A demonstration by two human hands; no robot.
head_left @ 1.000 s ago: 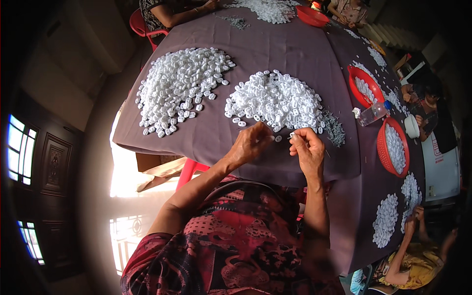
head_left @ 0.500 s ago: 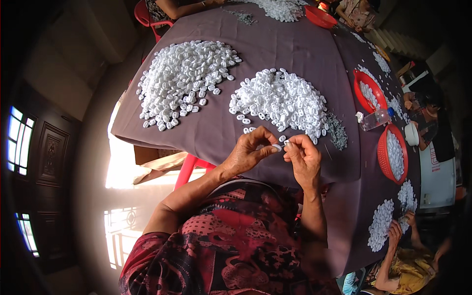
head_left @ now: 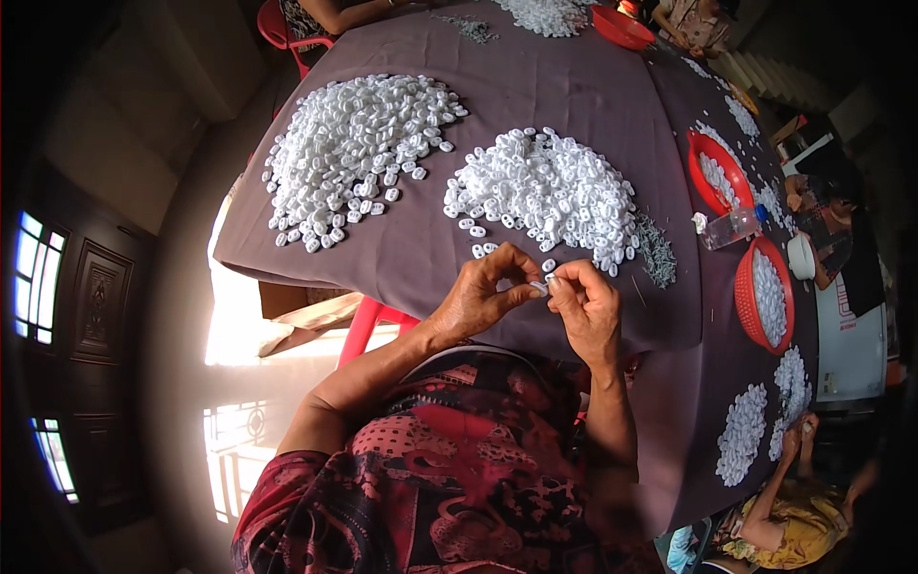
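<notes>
At the table's near edge: my two hands meet over the dark purple tablecloth (head_left: pixel 574 86), just in front of my chest.
Left hand (head_left: pixel 478 298): fingers curled, thumb and forefinger pressed together on one end of a small white plastic piece (head_left: pixel 541 285).
Right hand (head_left: pixel 585 306): fingertips pinching the other end of the same small white plastic piece, so both hands hold it between them, just above the cloth.
Nearest heap: a mound of white pieces (head_left: pixel 545 191) lies just beyond my hands, with a few loose ones strayed toward my fingers.
Second heap: a wider spread of white pieces (head_left: pixel 349 153) lies to my left, well apart from my hands.
Metal bits: a grey pile of thin pins (head_left: pixel 656 251) sits beside the nearest heap, on its right.
To my right: two red baskets (head_left: pixel 741 301) holding white pieces, with a clear plastic bottle (head_left: pixel 729 228) lying between them.
Others: another person's hand (head_left: pixel 796 442) reaches a small heap at the lower right.
</notes>
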